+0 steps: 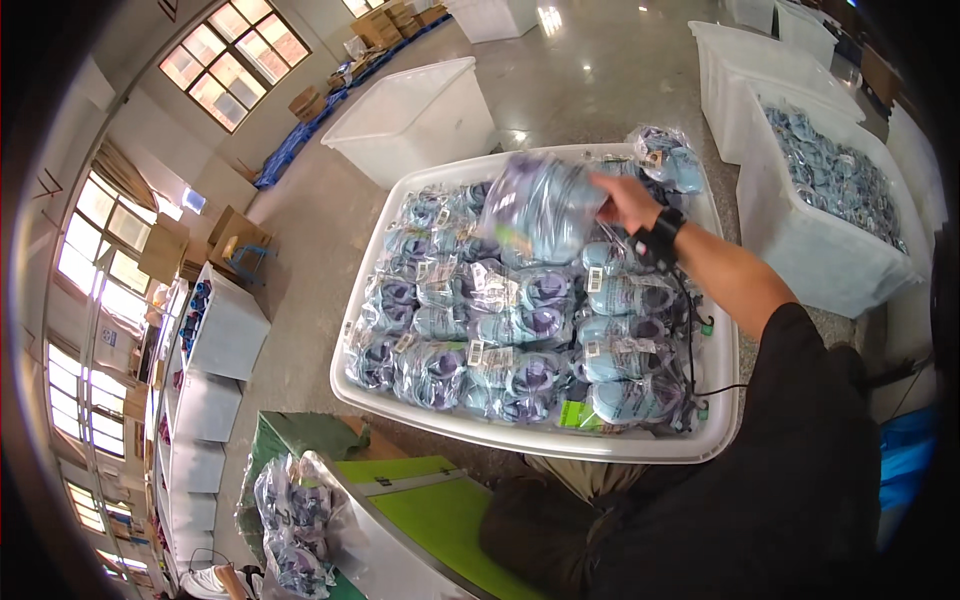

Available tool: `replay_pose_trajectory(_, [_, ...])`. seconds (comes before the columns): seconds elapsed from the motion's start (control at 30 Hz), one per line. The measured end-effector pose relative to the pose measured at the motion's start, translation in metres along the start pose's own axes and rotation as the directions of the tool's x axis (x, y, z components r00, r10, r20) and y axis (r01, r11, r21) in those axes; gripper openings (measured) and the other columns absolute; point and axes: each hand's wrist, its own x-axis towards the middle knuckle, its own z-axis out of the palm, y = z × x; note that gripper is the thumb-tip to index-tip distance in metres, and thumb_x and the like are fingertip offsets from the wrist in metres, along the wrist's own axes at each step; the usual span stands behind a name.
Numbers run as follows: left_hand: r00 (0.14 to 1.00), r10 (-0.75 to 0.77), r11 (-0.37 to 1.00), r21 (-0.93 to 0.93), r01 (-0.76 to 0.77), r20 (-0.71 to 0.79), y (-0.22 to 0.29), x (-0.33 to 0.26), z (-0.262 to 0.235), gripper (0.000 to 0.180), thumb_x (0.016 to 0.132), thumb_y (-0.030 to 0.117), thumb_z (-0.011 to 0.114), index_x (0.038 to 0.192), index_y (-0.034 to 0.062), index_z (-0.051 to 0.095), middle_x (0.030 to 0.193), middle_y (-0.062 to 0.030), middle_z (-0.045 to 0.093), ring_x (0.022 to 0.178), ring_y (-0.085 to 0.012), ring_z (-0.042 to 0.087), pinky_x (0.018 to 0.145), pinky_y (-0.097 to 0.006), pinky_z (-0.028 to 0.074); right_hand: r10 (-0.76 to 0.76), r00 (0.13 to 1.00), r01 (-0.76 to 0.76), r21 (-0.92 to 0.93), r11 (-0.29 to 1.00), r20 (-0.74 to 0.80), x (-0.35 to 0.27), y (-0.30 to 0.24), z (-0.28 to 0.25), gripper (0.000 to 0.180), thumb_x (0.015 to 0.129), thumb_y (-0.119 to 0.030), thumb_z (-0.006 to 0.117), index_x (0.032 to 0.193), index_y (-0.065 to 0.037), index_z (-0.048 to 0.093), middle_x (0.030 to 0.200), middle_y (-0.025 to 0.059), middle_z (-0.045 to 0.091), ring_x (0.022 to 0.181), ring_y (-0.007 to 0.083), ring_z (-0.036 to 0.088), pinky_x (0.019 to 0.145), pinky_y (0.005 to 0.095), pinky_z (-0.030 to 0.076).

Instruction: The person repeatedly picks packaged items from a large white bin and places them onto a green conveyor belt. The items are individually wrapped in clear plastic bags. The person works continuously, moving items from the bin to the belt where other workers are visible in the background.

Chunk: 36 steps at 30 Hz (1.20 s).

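My right hand (628, 203) is closed on the edge of a clear plastic bag of light blue and purple shoes (545, 205), blurred by motion. It holds the bag over the far part of a large white tub (536, 447). Rows of similar bagged shoes (500, 325) fill the tub, several with white labels. Another bagged pair (668, 160) rests at the tub's far right corner. A black band with a small device and a cable circles my right wrist (660, 232). My left hand is out of view.
A white bin (410, 120) stands beyond the tub. At the right, another bin (815, 235) is full of bagged shoes. Lower left are a green panel (420, 510) with a metal edge and more bagged shoes (295, 525). Part of another person (215, 582) shows at the lower left.
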Motion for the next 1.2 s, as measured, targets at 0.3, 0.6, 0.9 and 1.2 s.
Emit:
replay_pose_trajectory(0.3, [0.989,-0.068,0.997,-0.045,0.062,-0.132,-0.036,0.009,0.001,0.022,0.100,0.016,0.069,0.120,0.0089,0.061,0.079,-0.0039,0.061,0.067,-0.0126,0.056,0.059,-0.027,0.051,0.032,0.960,-0.056,-0.080,0.995,-0.278,0.155,0.063,-0.118,0.040,0.102,-0.037,0.053,0.101,0.002,0.063,0.077,0.0191,0.074,0.056,0.0269,0.068,0.049,0.0429,0.052])
replay_pose_trajectory(0.6, [0.975,-0.149,0.985,-0.112,0.131,-0.167,-0.021,-0.001,0.013,0.006,0.102,0.011,0.066,0.100,0.0118,0.060,0.076,0.0005,0.056,0.064,-0.0094,0.052,0.055,-0.025,0.049,0.192,0.916,-0.158,0.122,0.980,-0.353,0.155,0.073,-0.110,0.033,0.101,-0.026,0.060,0.121,-0.001,0.054,0.084,0.0129,0.065,0.063,0.0288,0.071,0.044,0.0389,0.049])
replay_pose_trajectory(0.9, [0.985,-0.112,0.988,-0.118,0.096,-0.130,-0.021,0.000,0.010,0.002,0.103,0.008,0.062,0.103,0.0095,0.063,0.081,-0.0007,0.057,0.067,-0.0085,0.052,0.062,-0.023,0.052,-0.185,0.983,0.057,-0.922,0.383,-0.016,0.245,0.121,-0.161,0.023,0.096,-0.026,0.060,0.096,-0.003,0.066,0.089,0.0182,0.071,0.077,0.0345,0.072,0.061,0.0477,0.055])
replay_pose_trajectory(1.2, [0.987,0.002,0.989,-0.146,-0.026,-0.160,-0.027,-0.005,0.017,0.006,0.101,0.007,0.063,0.104,0.0012,0.062,0.085,-0.0072,0.065,0.071,-0.0127,0.061,0.066,-0.025,0.056,0.028,0.937,-0.143,-0.309,0.940,-0.348,0.184,0.095,-0.142,0.047,0.097,-0.043,0.060,0.113,0.001,0.061,0.075,0.0127,0.065,0.058,0.0305,0.068,0.048,0.0454,0.054])
